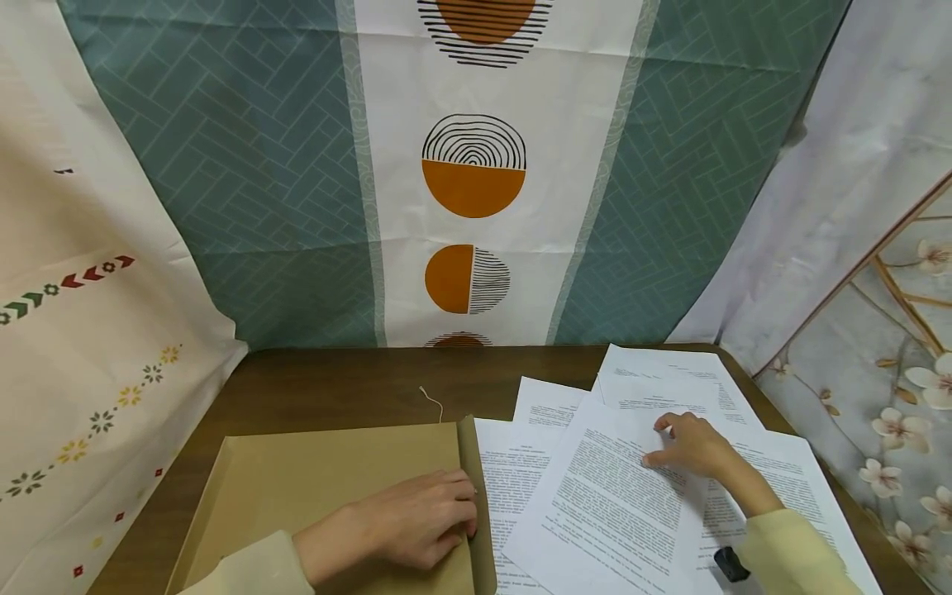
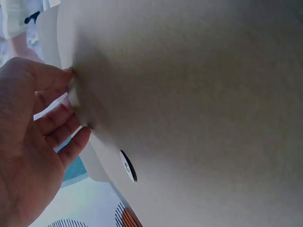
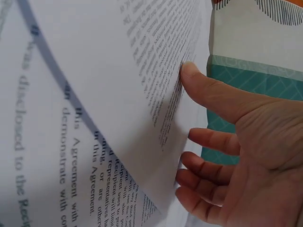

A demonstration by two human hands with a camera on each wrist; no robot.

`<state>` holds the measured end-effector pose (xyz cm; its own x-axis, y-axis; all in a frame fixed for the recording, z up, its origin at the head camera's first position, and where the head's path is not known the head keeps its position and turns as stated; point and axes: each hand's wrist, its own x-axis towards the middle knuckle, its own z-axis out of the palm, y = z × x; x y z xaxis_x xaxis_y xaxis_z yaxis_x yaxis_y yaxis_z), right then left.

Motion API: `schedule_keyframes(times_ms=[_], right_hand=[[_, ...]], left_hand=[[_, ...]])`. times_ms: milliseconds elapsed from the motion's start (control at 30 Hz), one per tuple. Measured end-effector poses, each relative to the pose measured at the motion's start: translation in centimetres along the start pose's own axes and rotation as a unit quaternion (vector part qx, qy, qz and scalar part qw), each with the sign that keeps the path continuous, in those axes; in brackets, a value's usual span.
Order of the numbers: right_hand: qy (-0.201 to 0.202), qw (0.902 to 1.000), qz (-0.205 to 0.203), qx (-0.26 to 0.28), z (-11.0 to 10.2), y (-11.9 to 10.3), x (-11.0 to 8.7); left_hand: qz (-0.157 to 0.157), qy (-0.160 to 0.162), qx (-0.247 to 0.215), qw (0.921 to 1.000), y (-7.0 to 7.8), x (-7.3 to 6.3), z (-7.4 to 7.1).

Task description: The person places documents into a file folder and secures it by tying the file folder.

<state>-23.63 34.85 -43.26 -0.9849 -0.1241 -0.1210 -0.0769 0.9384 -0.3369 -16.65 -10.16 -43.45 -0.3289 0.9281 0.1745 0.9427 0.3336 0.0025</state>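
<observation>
A brown paper document envelope (image 1: 335, 487) lies in front of me on the left, its flap (image 1: 476, 504) along the right side. My left hand (image 1: 427, 516) pinches the envelope's edge beside that flap, with thumb and fingertips right at the edge in the left wrist view. A round white button (image 2: 128, 166) sits on the envelope there. My right hand (image 1: 692, 446) is over the top printed sheet (image 1: 617, 496), thumb and fingers spread apart. In the right wrist view its thumb (image 3: 208, 87) touches the print, and the other fingertips rest at the paper.
More printed sheets (image 1: 669, 372) spread overlapping across the right of the dark wooden table (image 1: 335, 384). A thin string (image 1: 432, 402) extends behind the envelope. Patterned cloth (image 1: 297, 165) hangs along the back and sides. A small black object (image 1: 731, 564) is at my right cuff.
</observation>
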Motion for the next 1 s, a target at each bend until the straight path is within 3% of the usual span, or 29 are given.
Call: schedule_keyframes(times_ms=[567,800,1000], right_hand=[[-0.041,0.999,0.007,-0.013,-0.3,0.1,1.2],[-0.033,0.9993,0.005,-0.02,-0.4,0.3,0.8],[0.007,0.9987,-0.018,0.047,-1.2,0.9,-0.3]], left_hand=[[-0.022,-0.007,-0.057,0.9981,-0.4,-0.4,-0.8],[-0.011,0.005,-0.045,0.9989,-0.4,-0.4,-0.9],[-0.009,0.01,-0.046,0.9988,-0.5,-0.4,-1.0]])
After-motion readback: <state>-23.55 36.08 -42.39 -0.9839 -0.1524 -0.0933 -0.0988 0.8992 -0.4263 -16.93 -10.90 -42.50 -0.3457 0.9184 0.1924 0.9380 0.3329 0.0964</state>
